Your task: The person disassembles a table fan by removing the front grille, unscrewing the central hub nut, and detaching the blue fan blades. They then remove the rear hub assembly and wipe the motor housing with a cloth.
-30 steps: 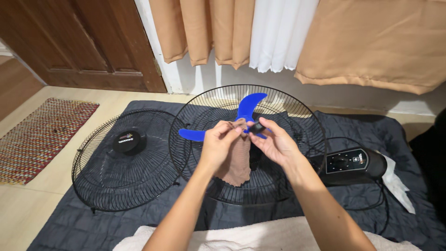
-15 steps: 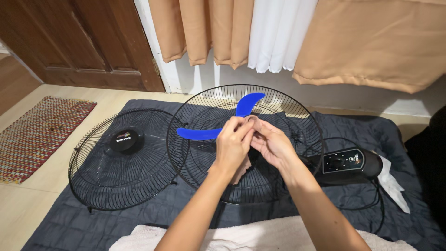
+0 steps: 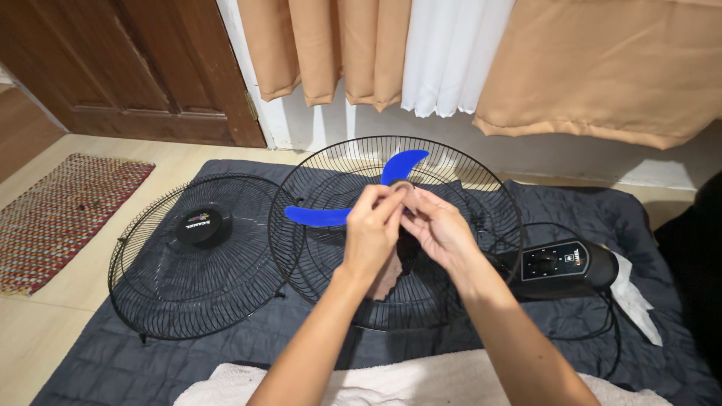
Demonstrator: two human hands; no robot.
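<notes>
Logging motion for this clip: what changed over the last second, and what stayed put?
The blue fan blade turned a little: its left tip swung further left and flatter. The left hand and right hand kept pinching at its hub throughout, easing slightly up and right. The loose front grille, the rear grille, the control base and the dark blanket did not move.

Two black wire fan grilles (image 3: 199, 259) (image 3: 451, 180), two visible blue fan blades (image 3: 316, 216) (image 3: 402, 165), one fan base (image 3: 560, 267), one woven rug (image 3: 56, 218), two hands (image 3: 374, 233) (image 3: 438, 229).

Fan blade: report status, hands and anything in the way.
Both hands, left, right, pinching blue fan blade hub. Blade inside rear grille. Front grille lies aside.
</notes>
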